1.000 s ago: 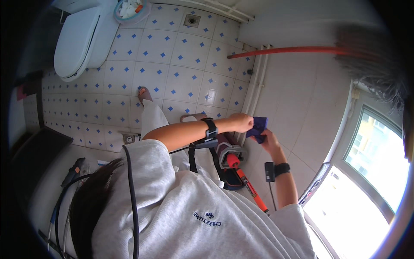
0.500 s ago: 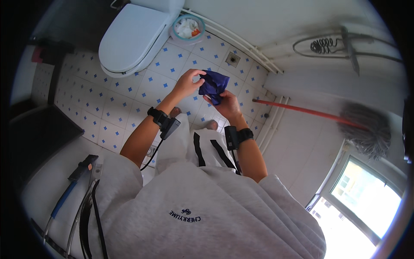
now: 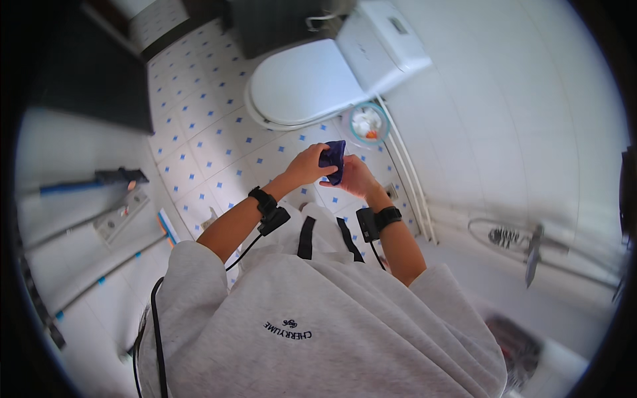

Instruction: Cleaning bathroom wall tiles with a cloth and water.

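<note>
1. We hold one small dark blue cloth [image 3: 334, 159] in front of our chest, above the tiled floor [image 3: 199, 146], just near of the toilet [image 3: 302, 83].
2. Our left hand [image 3: 310, 164] curls its fingers around the cloth's left edge; our right hand [image 3: 355, 176] pinches its right side. Both hands close on it, close together.
3. Progress, as we judge it: the cloth is bunched between the hands and has touched no surface yet. The toilet lid is down, and we cannot tell whether anything has been wiped.
4. Count, items in hand: one cloth, two hands, one black wrist strap on each forearm.
5. Count, surroundings: one toilet, far; one small round bin [image 3: 366, 124] just right of it; one shower head [image 3: 504, 235] lying at far right; one blue-handled tool [image 3: 89, 182] at left.
</note>
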